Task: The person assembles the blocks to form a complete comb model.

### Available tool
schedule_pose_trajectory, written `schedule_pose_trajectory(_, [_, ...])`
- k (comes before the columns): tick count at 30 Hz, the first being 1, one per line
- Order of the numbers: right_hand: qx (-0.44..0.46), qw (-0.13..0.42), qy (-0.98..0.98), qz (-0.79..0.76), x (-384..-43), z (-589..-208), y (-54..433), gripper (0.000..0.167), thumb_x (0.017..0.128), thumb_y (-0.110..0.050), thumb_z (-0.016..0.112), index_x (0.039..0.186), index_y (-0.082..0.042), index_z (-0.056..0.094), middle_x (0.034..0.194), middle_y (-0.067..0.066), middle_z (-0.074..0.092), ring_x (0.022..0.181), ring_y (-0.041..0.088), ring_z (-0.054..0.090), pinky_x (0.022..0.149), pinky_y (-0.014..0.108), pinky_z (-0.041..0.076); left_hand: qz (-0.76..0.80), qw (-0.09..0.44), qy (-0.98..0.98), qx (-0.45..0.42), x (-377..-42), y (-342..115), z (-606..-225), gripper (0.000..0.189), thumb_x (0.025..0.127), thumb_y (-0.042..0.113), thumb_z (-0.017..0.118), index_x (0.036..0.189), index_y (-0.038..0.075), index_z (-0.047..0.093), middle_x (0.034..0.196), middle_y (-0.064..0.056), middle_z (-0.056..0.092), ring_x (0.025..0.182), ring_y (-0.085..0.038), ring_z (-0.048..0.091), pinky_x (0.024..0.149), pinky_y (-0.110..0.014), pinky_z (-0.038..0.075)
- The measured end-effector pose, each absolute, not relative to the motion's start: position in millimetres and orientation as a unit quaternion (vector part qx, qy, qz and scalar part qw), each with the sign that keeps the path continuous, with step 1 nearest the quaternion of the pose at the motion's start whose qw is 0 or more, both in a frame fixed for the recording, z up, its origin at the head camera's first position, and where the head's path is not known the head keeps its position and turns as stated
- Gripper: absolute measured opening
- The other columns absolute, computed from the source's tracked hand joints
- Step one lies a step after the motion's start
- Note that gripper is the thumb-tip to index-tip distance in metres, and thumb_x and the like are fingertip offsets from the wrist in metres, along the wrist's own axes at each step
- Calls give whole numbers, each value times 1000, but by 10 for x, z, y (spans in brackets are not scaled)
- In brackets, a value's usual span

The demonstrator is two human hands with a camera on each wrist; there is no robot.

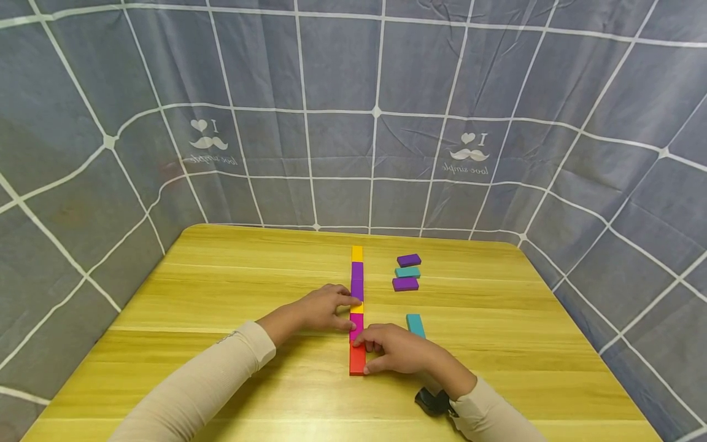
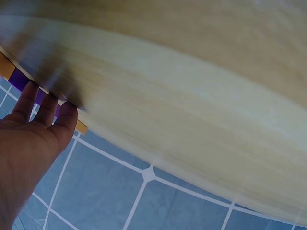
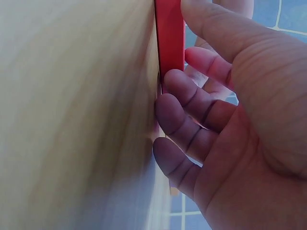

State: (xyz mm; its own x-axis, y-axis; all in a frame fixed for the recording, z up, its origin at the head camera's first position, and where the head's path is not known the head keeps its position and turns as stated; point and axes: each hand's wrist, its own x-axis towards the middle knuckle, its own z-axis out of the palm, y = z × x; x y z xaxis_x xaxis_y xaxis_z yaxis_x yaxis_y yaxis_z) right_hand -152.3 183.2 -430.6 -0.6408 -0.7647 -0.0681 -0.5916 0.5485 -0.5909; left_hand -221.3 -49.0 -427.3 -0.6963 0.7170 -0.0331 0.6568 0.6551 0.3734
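Note:
Flat coloured blocks lie end to end in a straight row. From the far end come a yellow block (image 1: 357, 253), two purple blocks (image 1: 357, 280), another yellow block (image 1: 357, 309), a magenta block (image 1: 356, 320) and a red block (image 1: 357, 362). My left hand (image 1: 324, 308) reaches the row from the left, fingertips resting at the second yellow block and thumb at the magenta one. From the right, my right hand (image 1: 400, 350) holds the red block, thumb by its near end and index finger by its far end. The right wrist view shows the red block beside the thumb; its other fingers curve loosely.
Right of the row lie two loose purple blocks (image 1: 405, 284) with a teal block (image 1: 407, 272) between them. Another teal block (image 1: 415, 325) sits just beyond the right hand. A black object (image 1: 432, 402) is by the right wrist. A grey-blue curtain (image 1: 342, 147) surrounds the wooden table (image 1: 248, 264).

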Motion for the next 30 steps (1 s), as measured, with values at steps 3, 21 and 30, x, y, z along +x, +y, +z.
schedule_pose_trajectory(3, [-393,162,864,-269,-1529,-4314,1833,33,89,-35,75,116,-21,63,90,-7,55,81,6,51,73,21,45,171,89,905,379,-2214,-492,-4273,56,90,43,71,141,22,59,140,-10,52,128,-31,48,106,-46,40])
schedule_pose_trajectory(21, [-398,191,839,-317,-1603,-4298,1918,34,91,-31,73,122,-20,64,95,-2,58,81,7,51,71,22,46,175,89,903,382,-2215,-493,-4287,57,90,44,71,141,21,59,141,-10,52,129,-31,47,107,-47,40])
schedule_pose_trajectory(30, [-349,149,851,-363,-1996,-4005,2242,38,98,-23,65,129,-2,59,104,4,61,92,16,56,78,32,50,178,101,909,364,-2225,-478,-4301,59,89,48,70,141,23,58,142,-10,50,130,-30,46,107,-48,39])
